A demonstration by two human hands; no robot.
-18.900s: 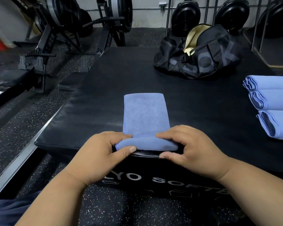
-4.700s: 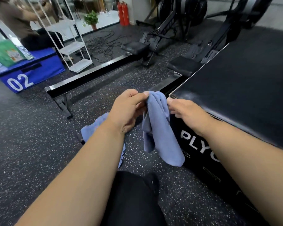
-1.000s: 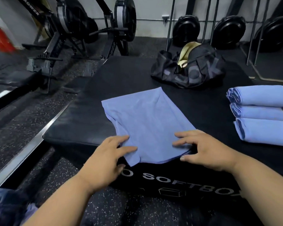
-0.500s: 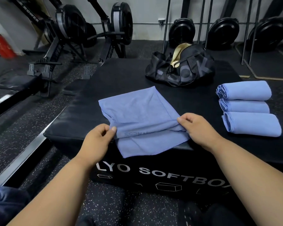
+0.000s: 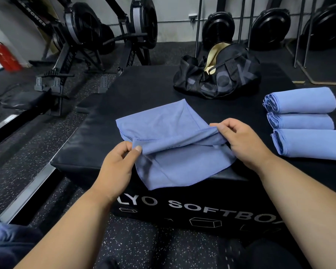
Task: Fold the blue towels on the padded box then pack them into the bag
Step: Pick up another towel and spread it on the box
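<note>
Lettering in white runs along the front wall of the padded box and reads "LYO SOFTBO", cut off at both ends by the arms, with small outline drawings of blocks beneath it. In the head view, a blue towel lies on the box's top at the near edge, its lower corner hanging over the front wall above that lettering. The left hand pinches the towel's stitched hem between thumb and curled fingers at the left end of a raised fold, and the right hand pinches the same fold at its right end, so the lifted edge stretches between them above the rest of the cloth. Three folded towels lie side by side along the box's right edge, touching one another, their layered ends facing left. A black bag sits at the far edge of the box top, unzipped to show a cream lining; large grey letters on its side read something like "OOK", partly creased out of sight. Beyond the box's left edge stands a rowing machine, its frame printed with a word ending "ROWER". A red blurred object stands at the far left.
</note>
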